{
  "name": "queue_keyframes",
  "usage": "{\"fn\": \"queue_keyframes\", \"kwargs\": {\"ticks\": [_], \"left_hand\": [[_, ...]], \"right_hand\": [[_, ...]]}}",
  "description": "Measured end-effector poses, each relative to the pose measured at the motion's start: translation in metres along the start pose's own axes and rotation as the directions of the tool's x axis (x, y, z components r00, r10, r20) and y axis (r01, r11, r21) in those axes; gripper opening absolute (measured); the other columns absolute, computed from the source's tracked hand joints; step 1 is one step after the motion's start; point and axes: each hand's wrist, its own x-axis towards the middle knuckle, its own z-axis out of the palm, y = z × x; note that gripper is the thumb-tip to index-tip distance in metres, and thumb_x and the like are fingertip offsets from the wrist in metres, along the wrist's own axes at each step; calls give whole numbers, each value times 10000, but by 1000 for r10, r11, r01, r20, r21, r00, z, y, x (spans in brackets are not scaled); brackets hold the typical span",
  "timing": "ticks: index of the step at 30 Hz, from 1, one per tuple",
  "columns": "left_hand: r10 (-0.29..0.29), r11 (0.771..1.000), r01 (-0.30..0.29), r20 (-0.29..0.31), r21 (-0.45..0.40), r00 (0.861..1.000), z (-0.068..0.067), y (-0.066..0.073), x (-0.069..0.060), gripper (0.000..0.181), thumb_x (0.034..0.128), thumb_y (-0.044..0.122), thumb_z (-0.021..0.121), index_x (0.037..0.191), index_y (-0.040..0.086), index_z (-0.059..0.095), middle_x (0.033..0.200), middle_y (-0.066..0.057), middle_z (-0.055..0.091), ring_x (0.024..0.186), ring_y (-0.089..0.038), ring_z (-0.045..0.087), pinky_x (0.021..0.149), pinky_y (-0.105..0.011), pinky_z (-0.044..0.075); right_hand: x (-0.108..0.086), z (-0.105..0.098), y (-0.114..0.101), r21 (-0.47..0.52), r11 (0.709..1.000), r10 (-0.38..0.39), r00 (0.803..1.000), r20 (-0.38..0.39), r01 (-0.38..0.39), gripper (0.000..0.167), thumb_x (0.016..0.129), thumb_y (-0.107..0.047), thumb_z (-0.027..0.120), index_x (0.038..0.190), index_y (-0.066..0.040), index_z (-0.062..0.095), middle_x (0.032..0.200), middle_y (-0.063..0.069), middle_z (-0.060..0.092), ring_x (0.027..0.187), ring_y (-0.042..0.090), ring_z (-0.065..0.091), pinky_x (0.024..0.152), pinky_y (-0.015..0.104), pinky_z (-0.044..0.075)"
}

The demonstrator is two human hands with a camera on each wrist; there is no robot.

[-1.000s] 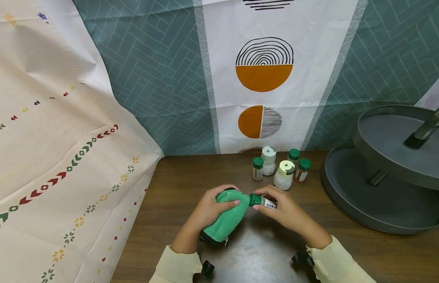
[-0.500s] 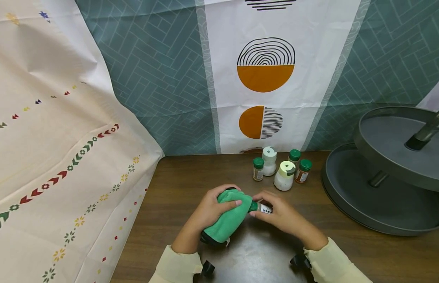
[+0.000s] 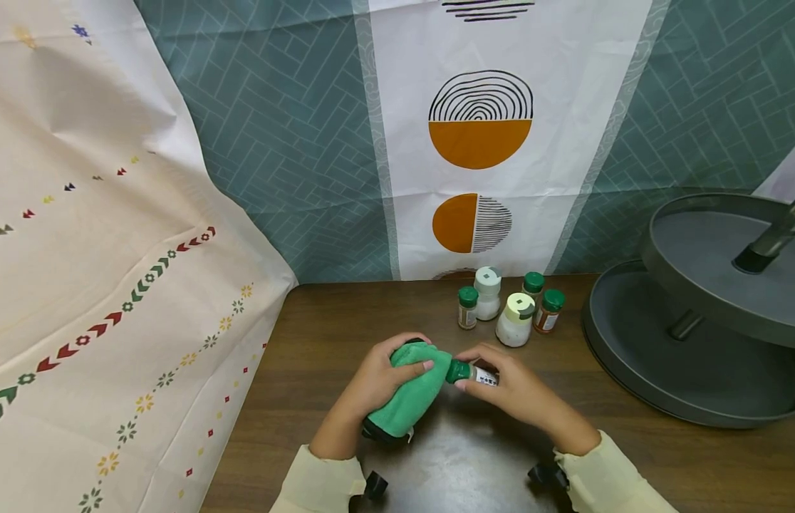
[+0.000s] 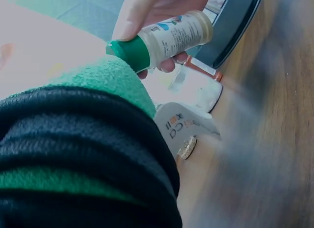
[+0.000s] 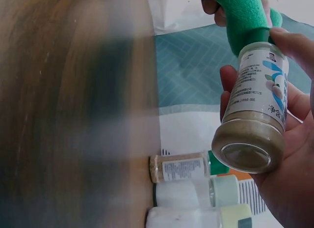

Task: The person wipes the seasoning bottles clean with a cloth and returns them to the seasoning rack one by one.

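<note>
A green cloth (image 3: 418,393) with black edging is bunched in my left hand (image 3: 378,377), whose thumb lies across it. My right hand (image 3: 519,385) holds a small clear spice bottle (image 5: 255,85) on its side above the table. The green cap (image 4: 131,53) points left and meets the cloth's edge. Tan powder shows inside the bottle, behind a white label with blue print. In the right wrist view, the cloth covers part of the cap.
Behind the hands stand several seasoning bottles, among them a yellow-topped white one (image 3: 514,328), a white-capped one (image 3: 487,303) and a green-capped red one (image 3: 548,313). A dark two-tier round tray (image 3: 628,377) stands at the right of the wooden table (image 3: 346,313).
The bottle's cap first went left and down, further into the cloth, then came slightly back right. The left hand and cloth have shifted only a little.
</note>
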Motion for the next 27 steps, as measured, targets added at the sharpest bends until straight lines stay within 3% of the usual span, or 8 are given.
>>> {"fn": "queue_keyframes", "kwargs": {"ticks": [7,14,22,27], "left_hand": [[-2,999,0,53,39,999,0,0,-2,284,901,374,765,1170,344,681,1150,85,690,994,-163,631,856,-346,521],[14,999,-17,95,36,995,1,1,-2,363,908,379,757,1227,229,671,1149,82,678,991,-170,619,853,-344,513],[-4,999,2,42,46,999,1,-1,-2,321,911,358,757,1202,271,652,1185,30,665,1018,-199,598,869,-384,489],[-32,999,32,-9,17,999,2,1,-1,348,903,367,766,1200,273,611,1194,-8,643,1009,-212,590,832,-384,500]], "right_hand": [[1,-1,7,-18,1000,13,999,-39,-13,285,939,-300,734,1203,-217,667,1169,-47,668,1073,116,647,931,285,544],[3,2,12,-44,999,-5,1000,-18,4,307,926,-325,747,1206,-229,661,1178,-63,664,1077,92,628,952,342,547],[2,4,10,-79,995,-53,998,47,56,360,907,-376,758,1237,-285,648,1186,-113,675,1032,57,606,899,275,529],[1,2,7,-3,1000,-26,998,61,27,353,946,-335,719,1271,-219,645,1230,-34,687,1086,78,628,939,326,545]]}}
